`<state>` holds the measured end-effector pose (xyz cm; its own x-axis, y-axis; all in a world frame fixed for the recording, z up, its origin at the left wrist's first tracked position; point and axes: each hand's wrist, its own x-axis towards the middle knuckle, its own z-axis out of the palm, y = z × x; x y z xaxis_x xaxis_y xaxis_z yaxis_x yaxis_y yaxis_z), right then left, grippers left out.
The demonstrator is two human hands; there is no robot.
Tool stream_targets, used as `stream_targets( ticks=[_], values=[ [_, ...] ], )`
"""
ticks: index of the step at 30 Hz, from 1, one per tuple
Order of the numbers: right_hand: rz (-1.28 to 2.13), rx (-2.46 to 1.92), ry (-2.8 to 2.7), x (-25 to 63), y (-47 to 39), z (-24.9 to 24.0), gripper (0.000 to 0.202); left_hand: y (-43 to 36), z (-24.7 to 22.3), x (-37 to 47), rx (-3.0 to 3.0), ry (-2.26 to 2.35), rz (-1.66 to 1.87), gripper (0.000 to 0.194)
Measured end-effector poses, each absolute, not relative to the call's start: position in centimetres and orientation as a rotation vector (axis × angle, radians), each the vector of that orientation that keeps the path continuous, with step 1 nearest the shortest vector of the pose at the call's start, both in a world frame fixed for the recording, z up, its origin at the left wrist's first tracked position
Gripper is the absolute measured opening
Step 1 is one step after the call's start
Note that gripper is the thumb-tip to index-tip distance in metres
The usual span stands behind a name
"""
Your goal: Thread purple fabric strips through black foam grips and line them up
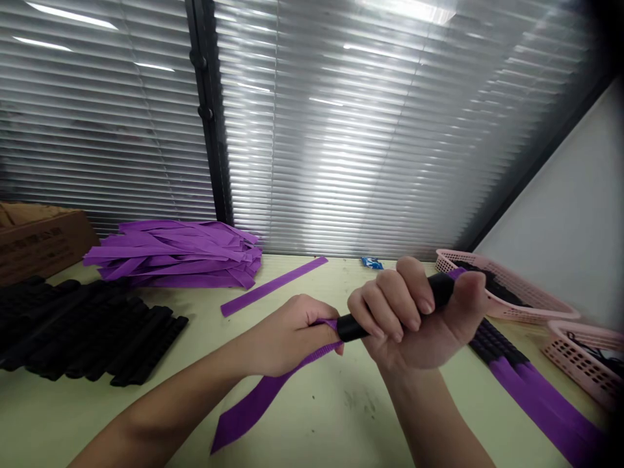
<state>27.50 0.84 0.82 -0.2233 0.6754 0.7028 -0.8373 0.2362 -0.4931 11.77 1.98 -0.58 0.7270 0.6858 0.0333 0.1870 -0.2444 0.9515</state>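
My right hand [414,312] is wrapped round a black foam-like tube [350,327], held at a slant above the table, its thumb near the upper end. A bit of purple shows at that upper end. At the tube's lower end my left hand [297,331] pinches a purple strap [263,400], whose free tail hangs down to the left. The strap gathers at the tube's mouth; how far it runs inside is hidden. Beyond my left hand, a single purple strap [273,286] lies flat on the pale table [302,435].
At the back left is a heap of purple straps [180,253]. Black ridged tubes [97,331] are piled at left, by a cardboard box [43,244]. Two pink baskets [517,302] hold dark items. Tubes with purple straps [531,390] lie at right, and a blue packet [372,262] near the blinds.
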Motion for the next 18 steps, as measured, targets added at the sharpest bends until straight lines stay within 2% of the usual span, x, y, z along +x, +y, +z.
stream_targets(
  ticks=[7, 18],
  values=[
    [1.517, 0.342, -1.190, 27.8, 1.9, 0.4, 0.051, 2.3, -0.8, 12.1, 1.617, 0.615, 0.345, 0.028],
    [1.431, 0.120, -1.020, 27.4, 2.5, 0.1, 0.048, 3.0, -1.8, 12.4, 1.723, 0.743, 0.547, 0.028]
  ],
)
